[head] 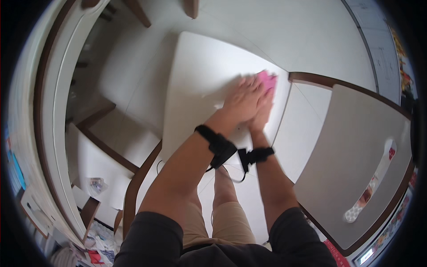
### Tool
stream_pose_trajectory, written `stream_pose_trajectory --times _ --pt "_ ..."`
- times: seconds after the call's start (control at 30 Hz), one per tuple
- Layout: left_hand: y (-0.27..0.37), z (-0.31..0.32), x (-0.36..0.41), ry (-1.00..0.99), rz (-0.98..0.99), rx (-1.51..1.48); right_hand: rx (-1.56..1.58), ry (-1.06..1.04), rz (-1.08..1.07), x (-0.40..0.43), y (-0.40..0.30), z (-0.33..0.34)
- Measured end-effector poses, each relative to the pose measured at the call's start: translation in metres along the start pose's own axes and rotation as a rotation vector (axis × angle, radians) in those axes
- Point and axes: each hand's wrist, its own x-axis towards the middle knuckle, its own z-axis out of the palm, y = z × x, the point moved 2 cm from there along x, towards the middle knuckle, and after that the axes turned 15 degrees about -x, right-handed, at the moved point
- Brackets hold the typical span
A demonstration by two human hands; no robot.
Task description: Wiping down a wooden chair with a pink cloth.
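Note:
My right hand (265, 108) rests on a pink cloth (268, 80) on a white chair seat (196, 83), near its far right edge. The cloth shows beyond the fingertips, flat against the seat. Alongside, my left hand (245, 95) partly overlaps the right, its fingers reaching the cloth's near side; motion blur hides whether they grip it. Black straps with devices circle both wrists, the left one (218, 147) bulkier than the right one (255, 156). A cable hangs between them.
To the right, the chair's brown wooden frame (313, 78) surrounds a grey back panel (333, 160) bearing a long, narrow patterned strip (370, 187). Another white seat (103, 160) carries a small clear bag (96, 185) at left. Wooden chair legs (191, 8) stand on the tiled floor beyond.

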Motion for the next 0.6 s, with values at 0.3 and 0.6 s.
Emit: stream_pose_trajectory --times 0.3,0.6 --pt "-0.010 0.013 0.059 0.184 -0.059 0.147 0.327 -0.002 0.038 0.071 -0.002 -0.004" --pt "0.043 0.063 0.087 -0.200 0.033 0.095 0.053 -0.019 0.365 0.020 0.051 0.010"
